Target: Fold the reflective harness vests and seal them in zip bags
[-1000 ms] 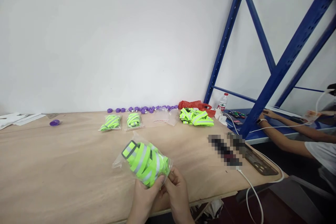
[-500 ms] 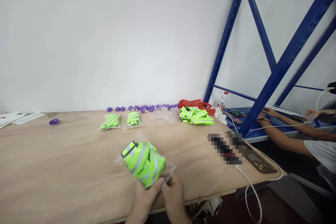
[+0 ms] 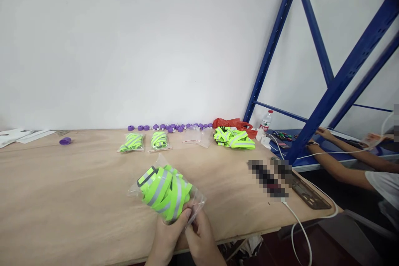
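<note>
My left hand [image 3: 168,235] and my right hand [image 3: 201,235] both pinch the near end of a clear plastic bag [image 3: 165,189] stuffed with neon-green reflective straps, held just above the wooden table [image 3: 77,191] near its front edge. The bag tilts away to the upper left. Two similar filled bags [image 3: 132,142] [image 3: 158,140] lie side by side farther back. A loose heap of green straps [image 3: 234,138] rests at the back right, with empty clear bags [image 3: 197,136] beside it.
A row of purple caps [image 3: 170,127] lines the wall, one purple cap [image 3: 65,141] lies apart at left near white papers [image 3: 18,135]. A red bag [image 3: 232,123], water bottle [image 3: 265,121], white cable [image 3: 299,224], blue shelving frame [image 3: 330,87] and another person's arms [image 3: 339,162] are on the right.
The bag of straps has shifted slightly left and nearer to me, with both hands following and still gripping its end.
</note>
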`<control>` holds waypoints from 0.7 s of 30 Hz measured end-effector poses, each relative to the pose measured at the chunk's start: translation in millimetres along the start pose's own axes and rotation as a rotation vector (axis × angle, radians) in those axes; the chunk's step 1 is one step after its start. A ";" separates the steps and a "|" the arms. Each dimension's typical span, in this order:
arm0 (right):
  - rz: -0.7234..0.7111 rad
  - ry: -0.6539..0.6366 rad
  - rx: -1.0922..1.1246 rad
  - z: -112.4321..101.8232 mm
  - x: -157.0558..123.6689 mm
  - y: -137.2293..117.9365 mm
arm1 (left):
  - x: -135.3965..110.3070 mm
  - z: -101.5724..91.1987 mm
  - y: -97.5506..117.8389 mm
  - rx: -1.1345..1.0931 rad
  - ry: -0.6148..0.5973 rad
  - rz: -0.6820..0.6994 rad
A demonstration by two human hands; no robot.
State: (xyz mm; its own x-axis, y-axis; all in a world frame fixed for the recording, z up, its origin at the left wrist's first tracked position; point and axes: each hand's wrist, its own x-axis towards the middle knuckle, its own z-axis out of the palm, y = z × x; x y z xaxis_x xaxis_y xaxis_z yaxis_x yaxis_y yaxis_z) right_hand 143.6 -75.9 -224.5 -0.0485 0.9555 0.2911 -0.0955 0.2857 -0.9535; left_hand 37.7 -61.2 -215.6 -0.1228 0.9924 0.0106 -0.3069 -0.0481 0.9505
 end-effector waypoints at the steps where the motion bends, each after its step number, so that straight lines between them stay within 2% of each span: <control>1: 0.006 -0.015 0.003 0.2 -1.5 -1.7 | -1.3 0.5 3.1 -0.006 -0.005 0.000; 5: 0.039 -0.092 -0.027 -2.5 -9.6 -5.4 | -0.4 -3.0 13.6 -0.021 -0.030 0.012; 7: -0.009 -0.138 -0.054 -11.2 -13.5 -4.8 | 3.2 -7.9 17.0 -0.038 -0.016 0.012; 9: -0.129 -0.155 -0.119 -27.0 -14.1 -3.8 | 6.5 -14.0 19.7 -0.058 0.028 0.002; 11: -0.293 -0.079 -0.284 -47.2 -9.3 -4.5 | 7.3 -18.9 22.6 -0.093 0.056 -0.045; 13: -0.475 0.052 -0.543 -66.4 0.8 -8.3 | 4.3 -19.9 26.8 -0.160 0.015 -0.142; 15: -0.670 0.093 -0.790 -79.5 13.4 -15.5 | -1.8 -16.1 32.4 -0.226 -0.082 -0.262; 18: -0.921 -0.075 -0.984 -85.6 29.6 -29.7 | -12.1 -6.8 38.7 -0.211 -0.246 -0.416; 21: -1.010 -0.288 -1.006 -84.3 37.6 -43.2 | -16.3 -6.3 35.9 -0.132 -0.399 -0.480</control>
State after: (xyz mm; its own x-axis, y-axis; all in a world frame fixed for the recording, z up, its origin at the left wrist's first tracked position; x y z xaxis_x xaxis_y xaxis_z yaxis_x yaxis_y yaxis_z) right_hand 229.7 -46.1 -178.9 -0.5891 0.3070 0.7475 0.5087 0.8596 0.0478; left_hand 22.7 -79.8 -183.6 0.4107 0.8715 -0.2680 -0.3571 0.4242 0.8322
